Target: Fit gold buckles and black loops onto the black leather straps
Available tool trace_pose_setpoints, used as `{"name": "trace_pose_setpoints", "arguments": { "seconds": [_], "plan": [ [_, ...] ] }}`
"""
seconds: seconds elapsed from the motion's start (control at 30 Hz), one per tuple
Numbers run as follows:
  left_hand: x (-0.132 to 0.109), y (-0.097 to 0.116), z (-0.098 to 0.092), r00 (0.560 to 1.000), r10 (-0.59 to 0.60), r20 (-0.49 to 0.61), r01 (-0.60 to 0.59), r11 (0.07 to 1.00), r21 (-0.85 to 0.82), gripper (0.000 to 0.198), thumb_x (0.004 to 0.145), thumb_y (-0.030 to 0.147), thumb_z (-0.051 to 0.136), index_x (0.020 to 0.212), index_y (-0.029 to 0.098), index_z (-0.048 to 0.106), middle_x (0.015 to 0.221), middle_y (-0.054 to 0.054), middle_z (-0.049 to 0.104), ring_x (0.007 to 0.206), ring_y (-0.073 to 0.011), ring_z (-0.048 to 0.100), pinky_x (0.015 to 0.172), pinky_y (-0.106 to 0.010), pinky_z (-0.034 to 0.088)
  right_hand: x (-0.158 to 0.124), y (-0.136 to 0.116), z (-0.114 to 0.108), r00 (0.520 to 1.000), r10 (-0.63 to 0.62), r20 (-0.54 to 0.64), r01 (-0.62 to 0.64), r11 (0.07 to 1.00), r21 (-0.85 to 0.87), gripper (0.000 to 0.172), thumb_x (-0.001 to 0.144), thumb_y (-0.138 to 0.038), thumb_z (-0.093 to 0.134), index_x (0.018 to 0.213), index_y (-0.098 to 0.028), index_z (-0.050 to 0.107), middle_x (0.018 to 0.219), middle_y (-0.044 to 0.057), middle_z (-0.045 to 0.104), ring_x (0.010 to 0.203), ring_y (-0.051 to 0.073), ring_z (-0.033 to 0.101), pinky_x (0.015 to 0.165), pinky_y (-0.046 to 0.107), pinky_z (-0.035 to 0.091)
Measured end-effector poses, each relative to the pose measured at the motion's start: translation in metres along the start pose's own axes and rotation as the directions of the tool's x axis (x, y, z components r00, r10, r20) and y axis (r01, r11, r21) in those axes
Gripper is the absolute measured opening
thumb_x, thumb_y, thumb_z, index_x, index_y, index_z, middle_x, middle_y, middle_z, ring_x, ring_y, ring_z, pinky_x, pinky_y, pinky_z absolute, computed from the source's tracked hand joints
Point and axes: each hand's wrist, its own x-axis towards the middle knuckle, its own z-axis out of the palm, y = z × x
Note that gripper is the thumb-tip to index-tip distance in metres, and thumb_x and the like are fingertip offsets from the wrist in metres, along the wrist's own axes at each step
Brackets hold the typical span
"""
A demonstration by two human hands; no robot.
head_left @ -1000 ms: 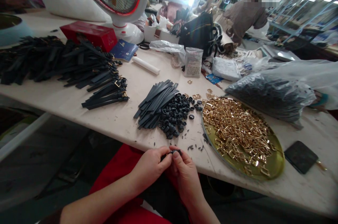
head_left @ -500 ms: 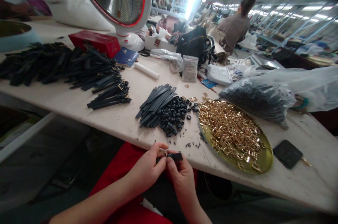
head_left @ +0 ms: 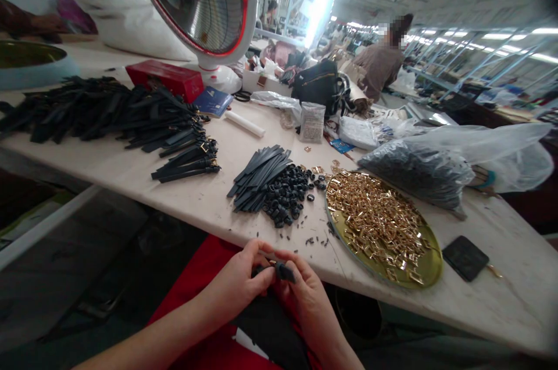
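Just off the table's front edge, above my lap, both hands work on a short black strap with a bit of gold metal at its middle. My left hand is closed on the strap's left part, thumb and fingers pinching it. From the other side my right hand grips the strap's right end. Fingers hide much of the piece. Beyond them lie a fanned pile of flat black strips, a heap of small black loops and a round tray full of gold buckles.
Finished-looking black straps with buckles form a long pile at left. Behind stand a red box, a fan-shaped heater and a white roll. A plastic bag and a black square pad lie at right.
The strap's right end has turned downward in my fingers, and my right hand has shifted slightly lower. The camera view has tilted up a little.
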Motion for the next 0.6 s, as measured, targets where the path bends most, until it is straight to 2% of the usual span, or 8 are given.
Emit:
{"name": "trace_pose_setpoints", "arguments": {
  "seconds": [0.07, 0.17, 0.3, 0.47, 0.53, 0.6],
  "plan": [
    [0.000, 0.002, -0.002, 0.999, -0.027, -0.030, 0.030, 0.994, 0.109, 0.026, 0.078, 0.032, 0.053, 0.098, 0.017, 0.044, 0.071, 0.002, 0.058, 0.063, -0.0130, 0.056, 0.058, -0.023, 0.040, 0.003, 0.005, -0.003, 0.995, 0.076, 0.064, -0.080, 0.994, 0.070, 0.039, 0.074, -0.048, 0.061, 0.100, -0.018, 0.060, 0.064, -0.002, 0.054, 0.054, 0.009, 0.042, 0.054, 0.021, 0.032],
    [0.003, 0.000, -0.004, 0.996, -0.064, -0.057, 0.078, 0.953, 0.291, 0.022, 0.075, 0.033, 0.055, 0.089, 0.017, 0.050, 0.068, 0.003, 0.056, 0.063, -0.0134, 0.054, 0.055, -0.022, 0.036, 0.008, 0.013, -0.009, 0.971, 0.158, 0.180, -0.187, 0.970, 0.153, 0.036, 0.072, -0.046, 0.064, 0.087, -0.015, 0.058, 0.057, -0.003, 0.049, 0.051, 0.007, 0.040, 0.053, 0.019, 0.028],
    [0.009, -0.004, -0.004, 0.995, -0.085, -0.060, 0.101, 0.922, 0.374, 0.021, 0.076, 0.037, 0.054, 0.078, 0.016, 0.054, 0.069, 0.002, 0.058, 0.063, -0.0131, 0.052, 0.054, -0.022, 0.034, 0.015, 0.018, -0.014, 0.950, 0.188, 0.250, -0.249, 0.938, 0.240, 0.036, 0.068, -0.045, 0.069, 0.073, -0.014, 0.051, 0.056, -0.004, 0.049, 0.050, 0.007, 0.039, 0.051, 0.019, 0.026],
    [0.016, -0.005, -0.004, 0.987, -0.161, -0.022, 0.160, 0.935, 0.316, 0.023, 0.074, 0.038, 0.057, 0.079, 0.015, 0.057, 0.071, 0.001, 0.060, 0.065, -0.0140, 0.053, 0.055, -0.022, 0.035, 0.018, 0.013, -0.014, 0.956, 0.177, 0.235, -0.235, 0.940, 0.248, 0.031, 0.070, -0.039, 0.069, 0.069, -0.015, 0.050, 0.061, -0.003, 0.046, 0.058, 0.009, 0.039, 0.056, 0.020, 0.029],
    [0.017, -0.002, -0.005, 0.982, -0.189, 0.024, 0.181, 0.964, 0.195, 0.025, 0.073, 0.037, 0.058, 0.080, 0.014, 0.058, 0.072, 0.000, 0.060, 0.066, -0.0134, 0.052, 0.056, -0.022, 0.036, 0.019, 0.010, -0.013, 0.973, 0.157, 0.168, -0.194, 0.951, 0.239, 0.030, 0.069, -0.040, 0.068, 0.070, -0.016, 0.049, 0.062, -0.003, 0.045, 0.059, 0.010, 0.040, 0.058, 0.021, 0.032],
    [0.018, 0.000, -0.007, 0.974, -0.212, 0.076, 0.209, 0.977, 0.036, 0.026, 0.073, 0.036, 0.059, 0.084, 0.013, 0.058, 0.074, 0.000, 0.059, 0.065, -0.0121, 0.051, 0.056, -0.021, 0.036, 0.021, 0.008, -0.012, 0.990, 0.129, 0.058, -0.137, 0.979, 0.154, 0.030, 0.071, -0.042, 0.065, 0.071, -0.016, 0.049, 0.060, -0.004, 0.043, 0.057, 0.010, 0.039, 0.056, 0.021, 0.033]
  ]
}}
